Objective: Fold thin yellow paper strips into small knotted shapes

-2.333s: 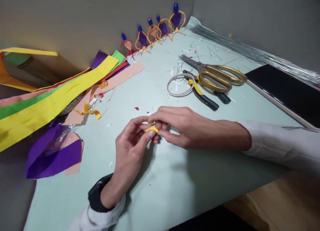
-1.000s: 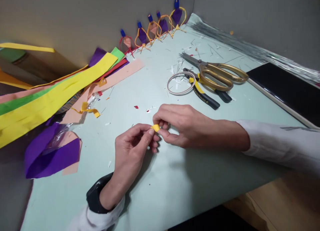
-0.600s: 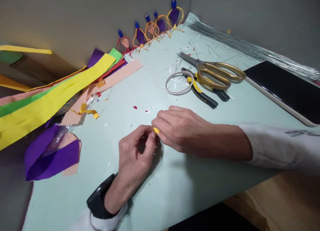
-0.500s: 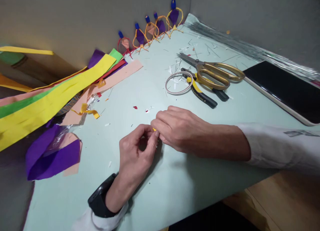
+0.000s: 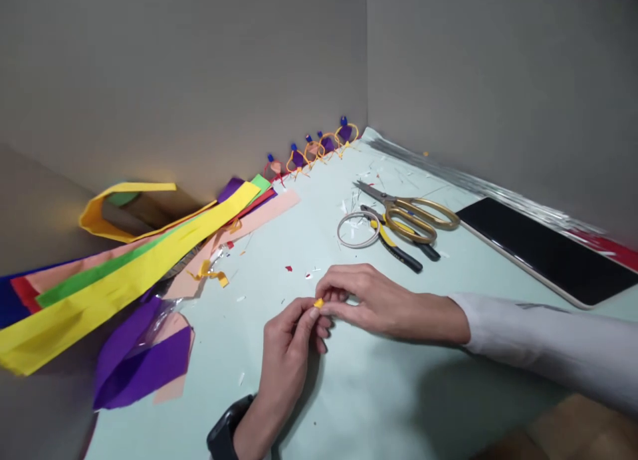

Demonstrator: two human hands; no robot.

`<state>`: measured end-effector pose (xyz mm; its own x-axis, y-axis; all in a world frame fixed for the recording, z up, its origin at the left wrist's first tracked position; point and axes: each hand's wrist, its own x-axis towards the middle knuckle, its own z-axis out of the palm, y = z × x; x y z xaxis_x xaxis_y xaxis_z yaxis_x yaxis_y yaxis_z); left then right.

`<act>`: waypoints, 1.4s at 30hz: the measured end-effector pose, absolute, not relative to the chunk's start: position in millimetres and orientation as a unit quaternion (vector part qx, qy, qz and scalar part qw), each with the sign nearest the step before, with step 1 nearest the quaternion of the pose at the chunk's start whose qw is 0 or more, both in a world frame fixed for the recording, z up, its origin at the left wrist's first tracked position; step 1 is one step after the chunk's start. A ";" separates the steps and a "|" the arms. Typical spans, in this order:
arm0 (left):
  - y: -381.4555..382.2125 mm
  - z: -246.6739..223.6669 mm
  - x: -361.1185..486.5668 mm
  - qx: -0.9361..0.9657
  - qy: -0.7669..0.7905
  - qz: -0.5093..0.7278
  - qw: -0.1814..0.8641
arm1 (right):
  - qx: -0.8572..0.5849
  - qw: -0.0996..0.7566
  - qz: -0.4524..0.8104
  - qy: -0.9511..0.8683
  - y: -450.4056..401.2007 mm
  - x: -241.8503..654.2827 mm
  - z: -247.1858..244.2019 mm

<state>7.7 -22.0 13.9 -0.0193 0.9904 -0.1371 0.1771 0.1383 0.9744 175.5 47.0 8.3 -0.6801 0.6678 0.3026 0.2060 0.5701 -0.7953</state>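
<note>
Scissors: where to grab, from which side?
I'd take the scissors by the gold handles, from above on the near right: the blades point away to the far left, and the scissors lie across the pliers, so lifting straight up seems cleanest.

Yellow piece (image 5: pixel 319 303): small, warm yellow; it looks folded or rolled, though the fingertips hide most of its shape from here;
Hold: pinched by the left hand's (image 5: pixel 286 350) thumb and fingers, with the right hand's (image 5: pixel 366 297) thumb and forefinger on it too;
Place: above the worktop (image 5: pixel 359 407), well in from its left edge and far corner.
</note>
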 end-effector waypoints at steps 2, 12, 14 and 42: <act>-21.3 14.0 7.5 0.496 0.578 0.425 0.489 | -0.264 0.309 0.420 -0.811 48.4 174.2 6.9; -12.4 6.4 2.0 0.457 0.579 0.440 0.513 | -0.277 0.305 0.428 -0.804 50.3 173.9 8.5; -11.2 5.4 1.2 0.453 0.574 0.445 0.517 | -0.273 0.300 0.418 -0.813 51.2 175.4 10.7; -8.5 10.6 14.4 0.346 0.453 0.520 0.636 | -0.204 0.395 0.316 -0.838 50.8 177.2 3.8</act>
